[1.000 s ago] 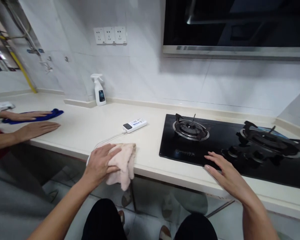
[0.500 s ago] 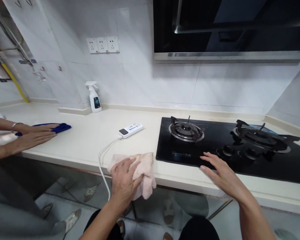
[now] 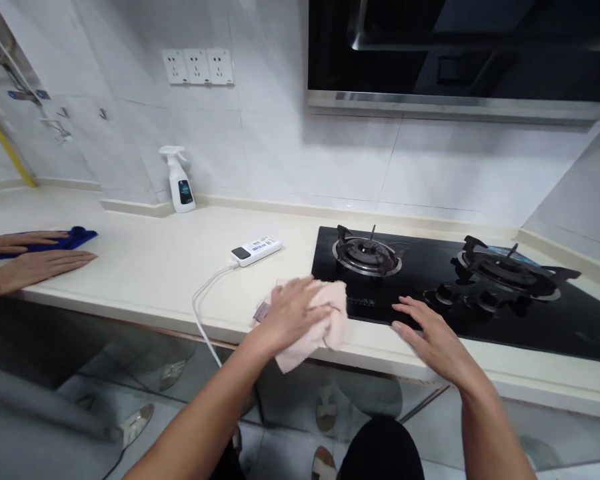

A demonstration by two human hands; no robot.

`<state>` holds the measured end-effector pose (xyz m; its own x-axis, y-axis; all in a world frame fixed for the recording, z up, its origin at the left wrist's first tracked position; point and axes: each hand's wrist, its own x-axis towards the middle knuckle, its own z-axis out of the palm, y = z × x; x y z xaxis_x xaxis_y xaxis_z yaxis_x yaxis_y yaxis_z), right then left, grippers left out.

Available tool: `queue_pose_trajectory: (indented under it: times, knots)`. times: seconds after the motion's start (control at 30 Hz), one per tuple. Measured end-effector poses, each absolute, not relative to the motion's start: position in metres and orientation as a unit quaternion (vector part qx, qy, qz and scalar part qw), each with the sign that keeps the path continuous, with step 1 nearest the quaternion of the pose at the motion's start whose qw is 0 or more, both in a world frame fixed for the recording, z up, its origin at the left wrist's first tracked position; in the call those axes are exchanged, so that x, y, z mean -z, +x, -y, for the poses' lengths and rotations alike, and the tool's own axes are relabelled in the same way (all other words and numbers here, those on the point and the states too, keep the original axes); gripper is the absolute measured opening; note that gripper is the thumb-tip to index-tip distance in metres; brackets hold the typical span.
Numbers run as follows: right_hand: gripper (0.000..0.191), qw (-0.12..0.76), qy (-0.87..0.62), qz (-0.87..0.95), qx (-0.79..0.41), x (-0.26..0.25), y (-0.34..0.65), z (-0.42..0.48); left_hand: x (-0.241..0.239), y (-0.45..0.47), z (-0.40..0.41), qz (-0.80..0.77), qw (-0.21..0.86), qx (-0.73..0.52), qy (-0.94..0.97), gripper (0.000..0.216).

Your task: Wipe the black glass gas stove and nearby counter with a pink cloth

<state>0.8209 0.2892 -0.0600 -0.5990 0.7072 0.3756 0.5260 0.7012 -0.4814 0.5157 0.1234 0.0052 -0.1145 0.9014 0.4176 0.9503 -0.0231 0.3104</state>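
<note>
My left hand (image 3: 294, 310) presses a pale pink cloth (image 3: 334, 327) onto the counter's front edge, the fingers spread over it. The cloth's right part overlaps the front left corner of the black gas stove (image 3: 430, 320), and a lower corner hangs over the edge. My right hand (image 3: 430, 333) rests at the stove's front edge with fingers apart and nothing in them. Left of the cloth lies a white power bank (image 3: 263, 249) with a dark end and a white cable (image 3: 200, 300) that runs off the counter edge.
A white spray bottle (image 3: 181, 183) stands against the wall. At far left another person's hands (image 3: 45, 267) lie on a dark blue cloth (image 3: 83, 237). Two burners (image 3: 367, 255) sit on the stove. Above hangs a range hood (image 3: 430, 100); wall sockets (image 3: 197, 67) are at left.
My left hand has slid right with the pink cloth, from beside the stove onto its front left corner. My right hand has barely moved. The view has turned slightly right.
</note>
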Motion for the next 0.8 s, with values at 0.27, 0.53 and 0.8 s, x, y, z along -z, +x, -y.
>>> queue_pose_trajectory:
  times: [0.27,0.53,0.8]
  knots:
    - [0.047,0.275,-0.355,0.878,-0.164,0.062,0.822,-0.291,0.021,0.534,-0.098,0.652,0.105,0.252,-0.707,0.057]
    - [0.048,0.278,-0.36,0.876,-0.158,0.06,0.823,-0.288,0.06,0.464,-0.035,0.635,0.216,0.242,-0.701,0.053]
    - [0.049,0.27,-0.369,0.872,-0.173,0.059,0.824,-0.287,0.06,0.361,0.022,0.768,0.24,0.135,-0.578,0.066]
